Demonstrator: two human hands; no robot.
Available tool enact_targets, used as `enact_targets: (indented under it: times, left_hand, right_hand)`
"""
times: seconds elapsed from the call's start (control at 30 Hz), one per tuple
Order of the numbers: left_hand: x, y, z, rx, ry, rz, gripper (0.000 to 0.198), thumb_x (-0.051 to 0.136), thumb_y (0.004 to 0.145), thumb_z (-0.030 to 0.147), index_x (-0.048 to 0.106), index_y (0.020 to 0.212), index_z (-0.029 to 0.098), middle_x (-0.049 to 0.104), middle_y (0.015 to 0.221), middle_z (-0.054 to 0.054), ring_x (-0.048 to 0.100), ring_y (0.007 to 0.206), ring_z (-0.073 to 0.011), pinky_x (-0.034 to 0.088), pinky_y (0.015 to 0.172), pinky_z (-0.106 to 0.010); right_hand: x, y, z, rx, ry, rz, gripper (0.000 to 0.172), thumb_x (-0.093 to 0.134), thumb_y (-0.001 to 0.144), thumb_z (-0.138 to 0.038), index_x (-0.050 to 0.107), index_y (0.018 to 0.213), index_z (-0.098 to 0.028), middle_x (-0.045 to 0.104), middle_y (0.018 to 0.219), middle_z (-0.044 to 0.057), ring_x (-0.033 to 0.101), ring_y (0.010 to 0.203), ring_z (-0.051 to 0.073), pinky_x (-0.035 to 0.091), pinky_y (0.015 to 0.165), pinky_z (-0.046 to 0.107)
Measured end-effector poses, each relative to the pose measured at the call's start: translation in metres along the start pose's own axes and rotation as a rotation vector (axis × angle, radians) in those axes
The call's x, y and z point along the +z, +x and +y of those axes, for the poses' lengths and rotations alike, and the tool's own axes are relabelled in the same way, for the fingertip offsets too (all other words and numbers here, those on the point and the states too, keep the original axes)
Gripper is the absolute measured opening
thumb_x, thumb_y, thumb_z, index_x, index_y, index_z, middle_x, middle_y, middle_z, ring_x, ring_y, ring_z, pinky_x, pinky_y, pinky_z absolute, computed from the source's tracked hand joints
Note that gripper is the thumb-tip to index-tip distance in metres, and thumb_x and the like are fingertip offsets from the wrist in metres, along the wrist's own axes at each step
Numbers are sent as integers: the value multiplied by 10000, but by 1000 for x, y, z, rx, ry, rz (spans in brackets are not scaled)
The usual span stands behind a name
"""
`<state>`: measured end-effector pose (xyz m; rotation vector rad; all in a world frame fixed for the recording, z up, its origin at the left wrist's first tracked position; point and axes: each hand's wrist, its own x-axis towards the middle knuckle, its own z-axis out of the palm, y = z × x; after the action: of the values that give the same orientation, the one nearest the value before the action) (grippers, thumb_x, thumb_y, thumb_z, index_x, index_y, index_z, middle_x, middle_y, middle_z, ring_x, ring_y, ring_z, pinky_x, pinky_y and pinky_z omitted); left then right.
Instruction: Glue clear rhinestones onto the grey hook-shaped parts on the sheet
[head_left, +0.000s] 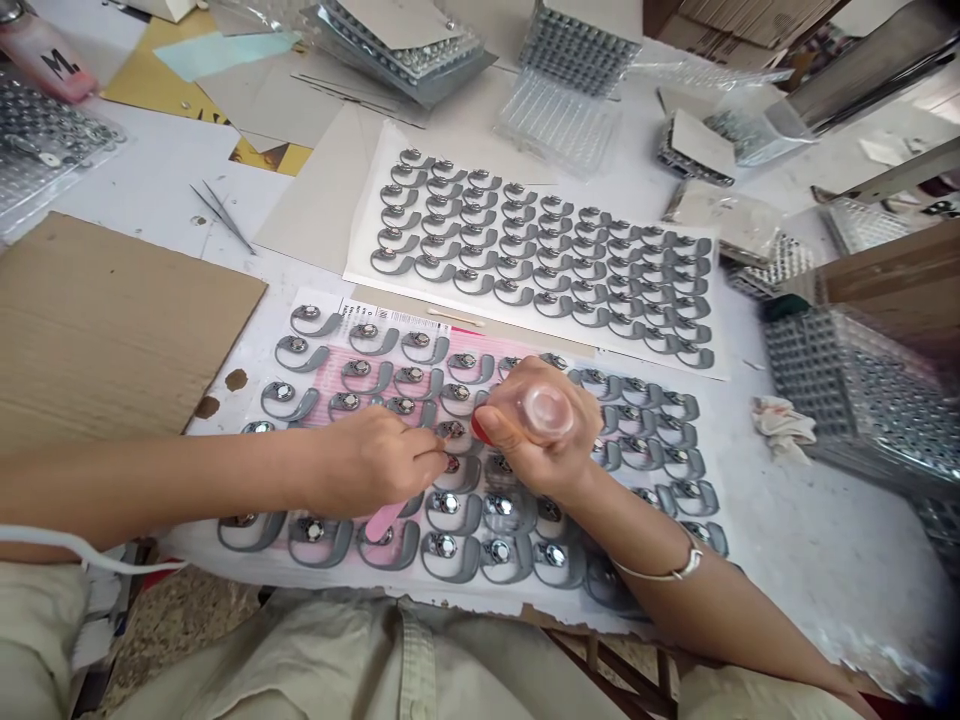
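Observation:
My left hand point(386, 460) is closed on a slim tool with a flat pink handle point(384, 522). Its tip is near a grey curved band with a round metal piece point(453, 430), though I cannot make out contact. In my right hand point(525, 450), closed around it, is a small clear squeeze bottle point(549, 412); its base faces me and a red part point(480, 425) shows by my thumb. Both hands hover over a pink and white sheet point(326, 372) bearing rows of these bands. My arms and hands hide some of them.
Behind lies a white sheet point(364, 240) with more grey bands in rows. Tweezers point(223, 217), a cotton swab point(455, 317) and a cardboard piece point(112, 320) lie around the work. Trays of shiny parts point(862, 390) stand right; a crumpled tissue point(782, 425) lies nearby.

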<state>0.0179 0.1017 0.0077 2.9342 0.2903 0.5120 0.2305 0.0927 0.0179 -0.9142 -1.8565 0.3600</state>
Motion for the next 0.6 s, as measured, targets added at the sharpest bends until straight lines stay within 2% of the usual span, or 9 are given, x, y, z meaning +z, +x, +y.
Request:
enact_targets:
  times: [0.27, 0.4, 0.6]
  left_hand:
    - [-6, 1, -12, 35, -116, 10, 216, 442, 878, 101, 638, 962, 132, 693, 852, -112, 656, 713, -157, 534, 566, -210]
    - [-7, 2, -15, 12, -151, -35, 203, 480, 866, 111, 634, 994, 140, 695, 867, -105, 654, 726, -158, 531, 587, -213]
    - [-7, 2, -18, -34, -188, -31, 183, 540, 822, 121, 639, 973, 153, 701, 849, -86, 655, 711, -157, 528, 585, -213]
  right_hand:
    - [1, 3, -2, -30, -10, 20, 147, 673, 802, -188, 557, 712, -193, 564, 593, 2, 490, 524, 123, 418, 496, 290]
    - [1, 1, -2, -17, -5, 14, 143, 675, 798, -179, 559, 716, -196, 570, 599, 1, 491, 531, 123, 418, 500, 290]
    - [1, 1, -2, -11, 6, 10, 124, 668, 799, -176, 571, 726, -197, 576, 610, 3, 502, 536, 124, 427, 508, 295]
